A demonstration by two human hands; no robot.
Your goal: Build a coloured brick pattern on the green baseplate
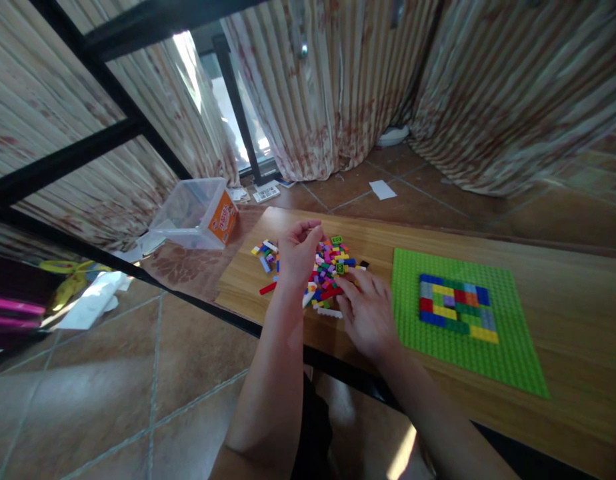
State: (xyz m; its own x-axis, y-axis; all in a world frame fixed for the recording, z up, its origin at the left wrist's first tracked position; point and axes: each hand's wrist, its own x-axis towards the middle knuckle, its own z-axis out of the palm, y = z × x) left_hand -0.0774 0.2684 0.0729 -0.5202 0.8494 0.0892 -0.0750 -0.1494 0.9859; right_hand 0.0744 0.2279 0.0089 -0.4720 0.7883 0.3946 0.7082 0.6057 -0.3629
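Observation:
A heap of loose small toy bricks [329, 267] in many colours lies on the wooden table. Over its left part is my left hand [299, 248], fingers curled in towards the thumb; whatever may be between them is hidden. My right hand [369, 312] rests at the near right edge of the heap, fingers apart and reaching among the bricks. Close to its fingertips is a red brick [331, 293]. To the right lies a green baseplate [468, 267]. A flat, roughly rectangular pattern of coloured bricks [455, 308] is fixed on it, with blue, yellow, red, green and grey ones.
A clear plastic box [191, 213] with an orange label stands beyond the table's left end. Black metal bars [63, 153] cross the upper left. Striped curtains [328, 87] hang behind, and a white paper [383, 190] lies on the tiled floor.

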